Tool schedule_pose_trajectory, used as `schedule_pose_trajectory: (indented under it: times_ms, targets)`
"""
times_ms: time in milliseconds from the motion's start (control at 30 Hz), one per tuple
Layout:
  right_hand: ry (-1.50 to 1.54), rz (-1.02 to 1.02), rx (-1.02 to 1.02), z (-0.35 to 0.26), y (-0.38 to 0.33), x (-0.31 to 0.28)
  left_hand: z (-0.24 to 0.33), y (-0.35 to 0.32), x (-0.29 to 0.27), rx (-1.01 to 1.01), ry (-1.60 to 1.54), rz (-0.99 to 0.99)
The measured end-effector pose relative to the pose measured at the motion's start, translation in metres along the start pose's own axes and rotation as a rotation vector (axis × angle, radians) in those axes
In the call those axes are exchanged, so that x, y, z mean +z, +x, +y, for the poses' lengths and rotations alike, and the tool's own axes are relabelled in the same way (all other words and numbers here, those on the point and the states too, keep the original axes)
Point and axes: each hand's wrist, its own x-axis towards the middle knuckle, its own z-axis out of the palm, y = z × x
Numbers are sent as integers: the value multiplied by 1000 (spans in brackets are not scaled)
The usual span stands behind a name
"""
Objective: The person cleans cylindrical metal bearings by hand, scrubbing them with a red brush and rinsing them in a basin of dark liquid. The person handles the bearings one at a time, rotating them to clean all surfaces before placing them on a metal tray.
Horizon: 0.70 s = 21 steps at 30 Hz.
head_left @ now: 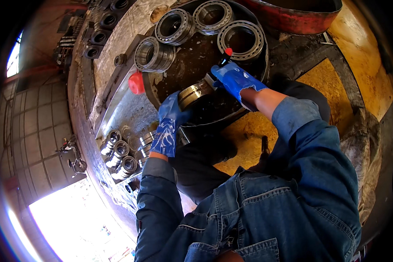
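Observation:
Both my hands wear blue rubber gloves and work over a dark round basin (168, 76). My left hand (174, 114) is closed on the near left side of a shiny bearing ring (195, 94), tilted with its polished side upward. My right hand (236, 80) is wrapped round a black tool with a red tip (227, 53), which sticks up above the fist. A grey flat piece (210, 80) shows between that hand and the ring's far right end; I cannot tell whether it belongs to the tool.
Several roller bearings, among them one (241, 40) at the far right, stand along the basin's back. A red round object (136, 83) sits at its left rim. Smaller bearings (121, 149) lie on a metal sheet at left. Behind is a red tub (288, 19).

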Motion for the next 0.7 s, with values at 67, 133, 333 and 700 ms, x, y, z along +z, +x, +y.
schedule_pose_trajectory:
  times_ms: [67, 133, 333, 700]
  targets:
    - [-206, 52, -132, 41, 34, 6, 28, 5, -13, 35, -31, -15]
    - [-438, 156, -314, 77, 56, 11, 47, 19, -20, 27, 13, -97]
    - [-434, -7, -145, 36, 33, 8, 4, 33, 2, -117, -79, -135]
    - [310, -379, 105, 30, -1, 44, -58, 35, 51, -466, -731, -34]
